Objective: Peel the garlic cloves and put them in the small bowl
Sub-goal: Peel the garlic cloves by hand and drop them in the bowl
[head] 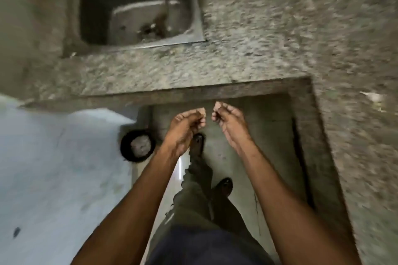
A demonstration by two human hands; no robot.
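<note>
The frame is blurred by motion. Both my hands are held out in front of me above the floor, just short of the counter's front edge. My left hand (188, 123) has its fingers curled and pinches a small pale garlic piece (203, 112) at the fingertips. My right hand (229, 122) is curled the same way, a few centimetres to the right, and pinches another pale garlic piece (217, 106). Whether these pieces are cloves or skin is too blurred to tell. The two hands do not touch. No small bowl is visible.
A speckled granite counter (247, 49) wraps in an L ahead and to the right. A steel sink (195, 6) is set in it at top left. Pale scraps (372, 98) lie on the counter at right. A round black container (137, 146) stands on the floor beside a white surface (53, 157).
</note>
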